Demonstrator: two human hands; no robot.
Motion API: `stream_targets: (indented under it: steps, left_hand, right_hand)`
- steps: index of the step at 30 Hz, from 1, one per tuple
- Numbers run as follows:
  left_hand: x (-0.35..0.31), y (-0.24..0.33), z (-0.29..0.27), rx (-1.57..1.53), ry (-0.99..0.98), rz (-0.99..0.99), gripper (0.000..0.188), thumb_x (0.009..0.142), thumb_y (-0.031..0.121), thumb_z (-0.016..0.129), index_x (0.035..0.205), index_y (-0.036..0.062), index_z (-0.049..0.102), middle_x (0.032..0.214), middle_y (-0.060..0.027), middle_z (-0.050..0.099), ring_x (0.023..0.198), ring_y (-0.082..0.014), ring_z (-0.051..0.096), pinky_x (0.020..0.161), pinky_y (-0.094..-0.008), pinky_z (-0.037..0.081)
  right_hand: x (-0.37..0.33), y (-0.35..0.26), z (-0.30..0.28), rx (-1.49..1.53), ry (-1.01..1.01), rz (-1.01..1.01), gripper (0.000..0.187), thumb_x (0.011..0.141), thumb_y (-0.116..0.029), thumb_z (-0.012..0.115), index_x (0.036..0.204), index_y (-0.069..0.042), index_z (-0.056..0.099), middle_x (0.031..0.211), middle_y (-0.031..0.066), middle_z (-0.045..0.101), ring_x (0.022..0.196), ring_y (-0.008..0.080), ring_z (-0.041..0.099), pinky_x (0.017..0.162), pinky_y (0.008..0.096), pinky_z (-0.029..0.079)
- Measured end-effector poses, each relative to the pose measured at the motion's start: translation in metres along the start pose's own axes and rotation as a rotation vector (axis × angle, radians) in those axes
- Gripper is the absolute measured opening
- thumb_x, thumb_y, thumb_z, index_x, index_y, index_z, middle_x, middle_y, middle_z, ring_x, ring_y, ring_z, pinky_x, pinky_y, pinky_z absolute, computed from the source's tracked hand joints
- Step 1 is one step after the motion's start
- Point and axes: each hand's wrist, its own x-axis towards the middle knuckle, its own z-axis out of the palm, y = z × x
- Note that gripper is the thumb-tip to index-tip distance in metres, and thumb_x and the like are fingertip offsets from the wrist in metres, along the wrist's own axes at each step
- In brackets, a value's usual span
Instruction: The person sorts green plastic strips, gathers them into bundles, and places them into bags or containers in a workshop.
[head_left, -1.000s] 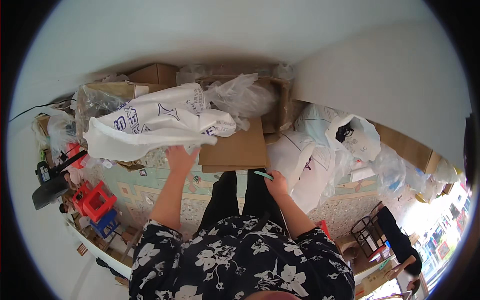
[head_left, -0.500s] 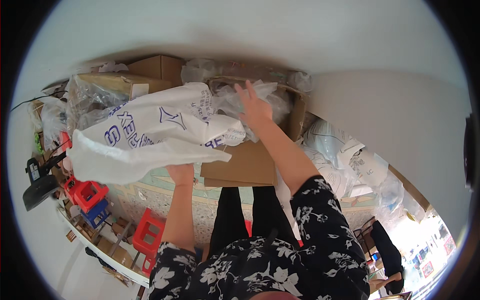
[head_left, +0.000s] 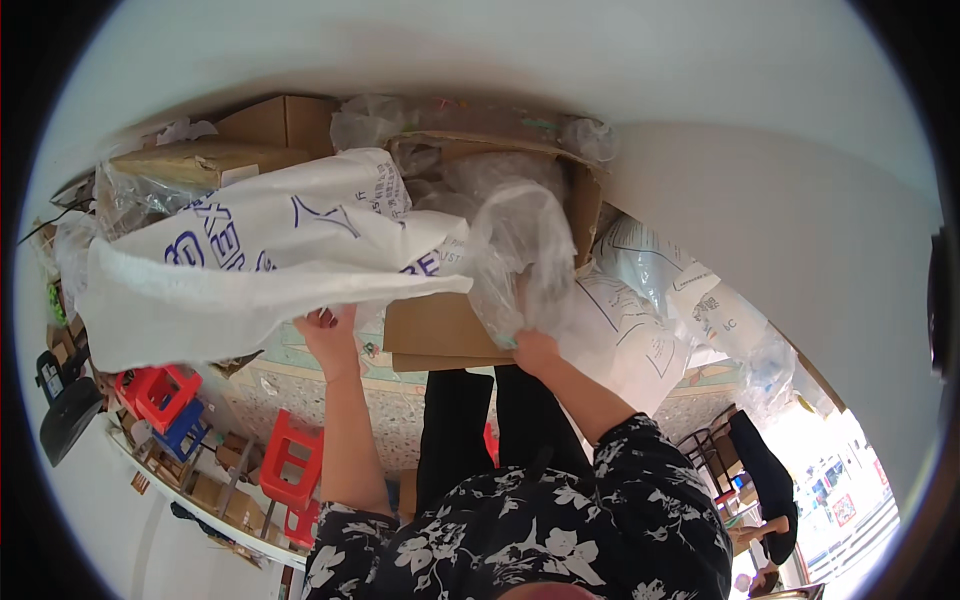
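My right hand (head_left: 537, 352) is closed on the end of a clear plastic bag (head_left: 525, 230). The bag stretches up from the hand over the mouth of an open cardboard box (head_left: 440, 325), whose front flap hangs toward me. More crumpled clear plastic lies inside the box. To the left, a large white woven sack (head_left: 270, 290) with blue print spreads sideways, partly across the box. My left hand (head_left: 333, 335) is at the sack's lower edge with its fingers curled against it; the sack hides part of the fingertips.
Another carton (head_left: 200, 160) and clear plastic wrap stand behind the sack. White printed bags (head_left: 640, 330) are piled right of the box, against the wall. Red stools (head_left: 292, 455) and a blue stool (head_left: 182, 430) stand at lower left. Another person's arm (head_left: 765, 530) shows at lower right.
My right hand has come down toward me from over the box and now grips the clear plastic bag, pulling it up and forward. The sack and my left hand have shifted left in view.
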Motion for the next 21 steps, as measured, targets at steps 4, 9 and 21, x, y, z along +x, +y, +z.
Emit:
stream_targets:
  steps: [4, 9, 21]
  left_hand:
    - [0.015, 0.011, -0.002, 0.317, -0.186, -0.046, 0.061, 0.079, 0.013, 0.073, 0.13, 0.0021, 0.042, 0.131, -0.0132, 0.048, 0.107, -0.0261, 0.054, 0.089, -0.0368, 0.047]
    - [0.046, -0.051, -0.02, 0.609, -0.48, -0.088, 0.068, 0.08, 0.016, 0.073, 0.136, 0.0023, 0.039, 0.134, -0.0111, 0.046, 0.118, -0.0202, 0.047, 0.093, -0.0349, 0.045]
    - [-0.035, -0.009, -0.1, 0.041, -0.221, -0.384, 0.067, 0.079, 0.015, 0.072, 0.136, 0.0027, 0.039, 0.133, -0.011, 0.048, 0.117, -0.0214, 0.048, 0.094, -0.0359, 0.044]
  right_hand:
    - [-0.041, 0.036, -0.002, 0.198, 0.229, 0.03, 0.021, 0.078, -0.019, 0.059, 0.091, -0.002, 0.06, 0.081, 0.0225, 0.063, 0.081, 0.0381, 0.063, 0.072, 0.0482, 0.05]
    - [-0.069, 0.093, -0.002, 0.607, 0.478, 0.084, 0.021, 0.077, -0.015, 0.062, 0.092, -0.002, 0.057, 0.067, 0.0148, 0.06, 0.06, 0.0273, 0.059, 0.057, 0.0384, 0.046]
    - [-0.097, 0.117, -0.061, 1.991, 0.748, 0.457, 0.008, 0.08, -0.005, 0.06, 0.083, -0.009, 0.055, 0.066, -0.0023, 0.046, 0.042, 0.009, 0.034, 0.037, 0.0228, 0.025]
